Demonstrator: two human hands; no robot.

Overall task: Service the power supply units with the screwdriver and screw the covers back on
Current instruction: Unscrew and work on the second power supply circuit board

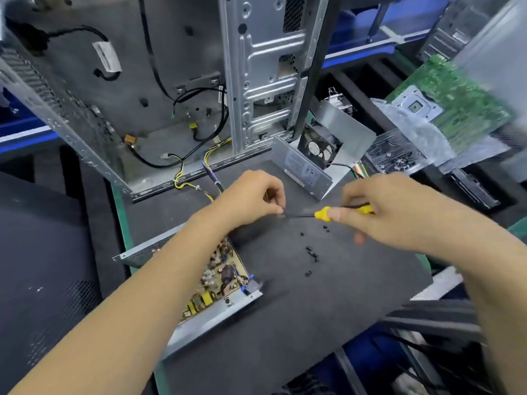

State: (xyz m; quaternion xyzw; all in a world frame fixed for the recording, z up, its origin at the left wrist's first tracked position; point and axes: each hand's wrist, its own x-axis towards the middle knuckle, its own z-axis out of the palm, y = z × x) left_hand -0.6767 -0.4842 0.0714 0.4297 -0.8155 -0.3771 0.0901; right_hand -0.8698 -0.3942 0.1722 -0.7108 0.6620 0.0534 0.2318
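Hands are meeting above the dark mat [285, 323]: the right hand [399, 212] is gripping the one yellow-and-black screwdriver [323, 214], and the left hand [251, 198] is pinching at its tip, though whatever sits there is too blurred to tell. One power supply unit [219, 283] is lying open at 7 o'clock under the left forearm, its metal edge facing bare mat, while one cover with a fan [316, 155] is standing at 1 o'clock. About eight loose black screws [312, 253] are lying at 5 o'clock, and one computer case [171, 89] is walling off 11 o'clock, with a green circuit board [453, 106] at 2 o'clock.
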